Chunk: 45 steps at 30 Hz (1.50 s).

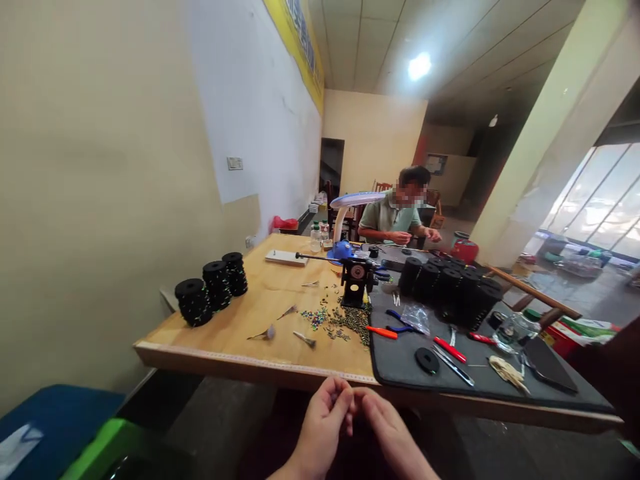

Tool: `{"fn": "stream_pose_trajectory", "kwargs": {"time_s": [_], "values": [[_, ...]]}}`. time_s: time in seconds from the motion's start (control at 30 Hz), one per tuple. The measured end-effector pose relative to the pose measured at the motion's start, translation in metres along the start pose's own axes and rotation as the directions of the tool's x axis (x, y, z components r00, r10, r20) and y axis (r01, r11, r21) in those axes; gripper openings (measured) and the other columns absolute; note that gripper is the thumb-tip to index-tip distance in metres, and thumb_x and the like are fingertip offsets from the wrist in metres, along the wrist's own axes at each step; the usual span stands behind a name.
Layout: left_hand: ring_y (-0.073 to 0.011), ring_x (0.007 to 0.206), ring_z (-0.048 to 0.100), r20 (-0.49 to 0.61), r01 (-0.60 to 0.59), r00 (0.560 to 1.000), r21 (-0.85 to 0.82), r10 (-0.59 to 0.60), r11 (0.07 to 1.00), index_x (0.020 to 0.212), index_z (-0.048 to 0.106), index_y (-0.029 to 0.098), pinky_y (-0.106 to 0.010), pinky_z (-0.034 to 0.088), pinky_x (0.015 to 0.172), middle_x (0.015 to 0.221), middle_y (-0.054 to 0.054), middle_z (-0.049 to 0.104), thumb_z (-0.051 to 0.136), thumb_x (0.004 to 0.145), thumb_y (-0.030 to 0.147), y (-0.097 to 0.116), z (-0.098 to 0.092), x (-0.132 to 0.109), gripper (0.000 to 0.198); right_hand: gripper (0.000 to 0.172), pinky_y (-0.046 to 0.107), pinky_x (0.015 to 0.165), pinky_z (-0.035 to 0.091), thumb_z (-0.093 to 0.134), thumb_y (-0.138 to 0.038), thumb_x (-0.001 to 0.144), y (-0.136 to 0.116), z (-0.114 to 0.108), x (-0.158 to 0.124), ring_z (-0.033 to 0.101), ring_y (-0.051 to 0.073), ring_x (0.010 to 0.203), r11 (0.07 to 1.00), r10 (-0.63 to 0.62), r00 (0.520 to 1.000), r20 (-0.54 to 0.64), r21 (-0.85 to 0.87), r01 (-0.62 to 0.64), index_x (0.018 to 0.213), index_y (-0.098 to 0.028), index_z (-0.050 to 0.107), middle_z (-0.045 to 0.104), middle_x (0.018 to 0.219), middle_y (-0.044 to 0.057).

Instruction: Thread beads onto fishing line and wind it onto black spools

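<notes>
My left hand (324, 415) and my right hand (384, 419) meet in front of the table's near edge, fingers curled and thumbs pressed inward. Whatever their fingertips pinch, if anything, is hidden or too small to make out. Just beyond them, a measuring tape strip (300, 371) runs along the edge of the wooden table (210, 340). Small dark-gold pieces (354, 320) lie heaped beside a group of colourful beads (316, 318). Behind the heap stands a small black hand-cranked machine (355, 283) with a long rod. Several small brush-like bundles (263, 333) are scattered to the left.
Three black spools (194, 303) stand at left, and more spools (450, 287) crowd the grey mat (400, 367). On it lie orange-handled tool (383, 332), blue pliers (400, 321), tweezers (454, 363) and a black disc (427, 360). Across the table, a person (395, 217) sits behind a lamp (343, 250).
</notes>
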<state>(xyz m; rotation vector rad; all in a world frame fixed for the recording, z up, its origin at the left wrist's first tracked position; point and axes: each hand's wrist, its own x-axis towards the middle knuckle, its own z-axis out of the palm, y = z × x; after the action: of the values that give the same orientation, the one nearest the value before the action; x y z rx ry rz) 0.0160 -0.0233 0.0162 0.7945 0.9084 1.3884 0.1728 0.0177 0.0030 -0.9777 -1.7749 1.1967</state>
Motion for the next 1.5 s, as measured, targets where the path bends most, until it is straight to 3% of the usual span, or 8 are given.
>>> {"fn": "stream_pose_trajectory", "kwargs": {"time_s": [0.17, 0.33, 0.5, 0.77, 0.93, 1.07, 1.27, 1.5], "values": [[-0.0075, 0.05, 0.045, -0.181, -0.069, 0.982, -0.05, 0.059, 0.996, 0.073, 0.057, 0.016, -0.019, 0.038, 0.048, 0.058, 0.004, 0.052, 0.074, 0.069, 0.045, 0.004, -0.021, 0.011, 0.034, 0.039, 0.024, 0.052, 0.038, 0.052, -0.055, 0.083, 0.003, 0.058, 0.017, 0.046, 0.011, 0.05, 0.954, 0.142, 0.981, 0.129, 0.248, -0.17, 0.089, -0.017, 0.059, 0.059, 0.069, 0.0], [-0.0084, 0.055, 0.052, -0.269, -0.059, 0.963, -0.149, 0.017, 0.987, 0.074, 0.06, 0.015, -0.018, 0.042, 0.05, 0.064, 0.002, 0.059, 0.077, 0.067, 0.038, 0.003, -0.051, 0.018, 0.03, 0.027, 0.023, 0.056, 0.033, 0.057, -0.042, 0.078, -0.001, 0.054, 0.044, 0.041, 0.012, 0.058, 0.994, 0.105, 0.993, 0.054, -0.007, -0.105, 0.067, -0.018, 0.054, 0.047, 0.059, -0.003], [-0.0126, 0.07, 0.063, -0.404, -0.081, 0.915, -0.23, -0.019, 0.97, 0.08, 0.062, 0.016, -0.018, 0.047, 0.055, 0.082, -0.004, 0.069, 0.082, 0.06, 0.034, 0.011, -0.089, 0.022, 0.034, 0.017, 0.022, 0.05, 0.027, 0.05, -0.031, 0.079, 0.002, 0.064, 0.069, 0.036, 0.011, 0.052, 0.968, 0.112, 0.988, 0.103, -0.235, -0.085, 0.068, -0.018, 0.052, 0.04, 0.054, -0.006], [-0.0156, 0.071, 0.062, -0.583, -0.246, 0.735, 0.247, 0.346, 0.937, 0.085, 0.066, 0.015, -0.02, 0.045, 0.051, 0.094, -0.008, 0.07, 0.071, 0.067, 0.051, 0.03, -0.143, 0.012, 0.041, 0.013, 0.023, 0.052, 0.025, 0.054, -0.022, 0.077, 0.007, 0.083, 0.098, 0.041, 0.012, 0.053, 0.908, 0.078, 0.991, 0.106, -0.418, -0.027, 0.066, -0.018, 0.06, 0.045, 0.052, -0.005], [-0.0166, 0.073, 0.065, -0.405, -0.257, 0.713, 0.608, 0.572, 0.751, 0.092, 0.065, 0.018, -0.026, 0.052, 0.066, 0.094, -0.007, 0.071, 0.056, 0.084, 0.045, 0.018, -0.142, -0.009, 0.029, 0.016, 0.022, 0.051, 0.026, 0.052, -0.024, 0.079, 0.007, 0.085, 0.103, 0.043, 0.012, 0.053, 0.888, 0.088, 0.994, 0.072, -0.458, -0.045, 0.068, -0.017, 0.061, 0.048, 0.052, -0.004], [-0.0204, 0.086, 0.068, -0.12, -0.349, 0.735, 0.777, 0.667, 0.524, 0.096, 0.065, 0.02, -0.03, 0.056, 0.077, 0.1, -0.008, 0.071, 0.05, 0.089, 0.033, 0.003, -0.131, -0.015, 0.021, 0.017, 0.022, 0.051, 0.028, 0.052, -0.024, 0.08, 0.013, 0.084, 0.104, 0.046, 0.013, 0.053, 0.872, 0.1, 0.994, 0.041, -0.485, -0.068, 0.068, -0.017, 0.062, 0.052, 0.052, -0.003], [-0.021, 0.107, 0.064, 0.287, -0.443, 0.767, 0.884, 0.574, 0.151, 0.112, 0.059, 0.021, -0.031, 0.054, 0.089, 0.126, -0.012, 0.062, 0.049, 0.09, 0.023, -0.009, -0.115, -0.008, 0.024, 0.017, 0.022, 0.052, 0.029, 0.052, -0.026, 0.08, 0.02, 0.077, 0.1, 0.05, 0.014, 0.057, 0.853, 0.108, 0.994, 0.005, -0.514, -0.09, 0.069, -0.018, 0.062, 0.057, 0.057, -0.001], [-0.0223, 0.107, 0.064, 0.365, -0.383, 0.792, 0.921, 0.489, -0.067, 0.127, 0.049, 0.018, -0.032, 0.056, 0.088, 0.137, -0.016, 0.052, 0.049, 0.09, 0.027, -0.02, -0.115, -0.002, 0.038, 0.015, 0.022, 0.051, 0.029, 0.051, -0.024, 0.079, 0.017, 0.074, 0.099, 0.051, 0.014, 0.056, 0.837, 0.128, 0.992, -0.007, -0.536, -0.112, 0.069, -0.018, 0.061, 0.059, 0.057, -0.001]]}}
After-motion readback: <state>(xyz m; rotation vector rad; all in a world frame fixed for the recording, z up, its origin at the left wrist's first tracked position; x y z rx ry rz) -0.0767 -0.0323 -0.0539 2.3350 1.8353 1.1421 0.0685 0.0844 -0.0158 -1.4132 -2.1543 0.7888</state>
